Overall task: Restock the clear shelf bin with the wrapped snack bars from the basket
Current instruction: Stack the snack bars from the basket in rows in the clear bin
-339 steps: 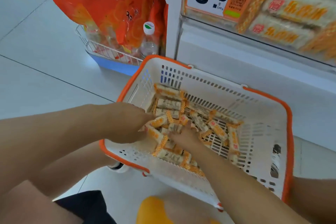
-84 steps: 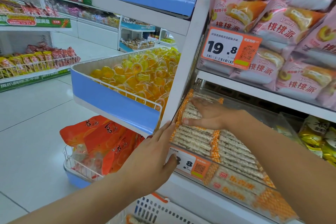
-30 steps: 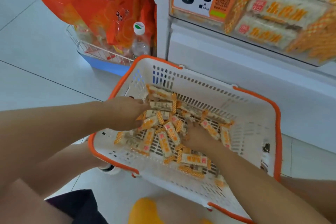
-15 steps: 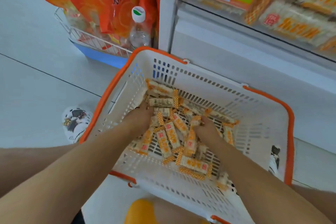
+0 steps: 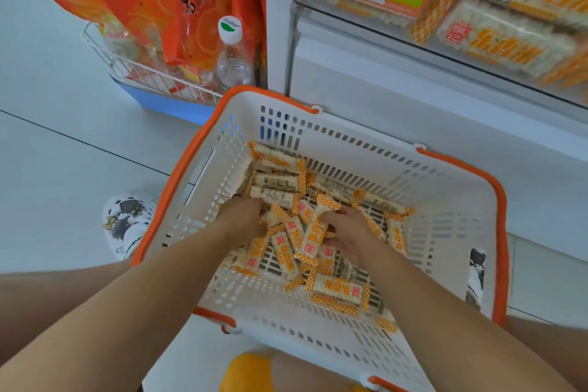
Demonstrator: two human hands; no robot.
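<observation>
A white basket with an orange rim [image 5: 445, 200] stands on the floor below me, holding several wrapped snack bars [image 5: 286, 248] in white and orange wrappers. Both my hands are down inside it among the bars. My left hand [image 5: 243, 216] has its fingers curled into the pile on the left. My right hand [image 5: 350, 232] curls round bars in the middle of the pile. The clear shelf bin [image 5: 477, 19] with an 8.8 price tag is at the top right, stacked with the same bars.
A wire rack with a blue base [image 5: 159, 92] at upper left holds orange bags [image 5: 152, 0] and a clear bottle [image 5: 234, 57]. A white shelf base [image 5: 381, 99] runs behind the basket. A patterned shoe [image 5: 127, 223] stands left of the basket.
Both hands went from the shelf bin back down to the basket. In the last second they have drawn closer together in the pile, gathering bars toward the middle.
</observation>
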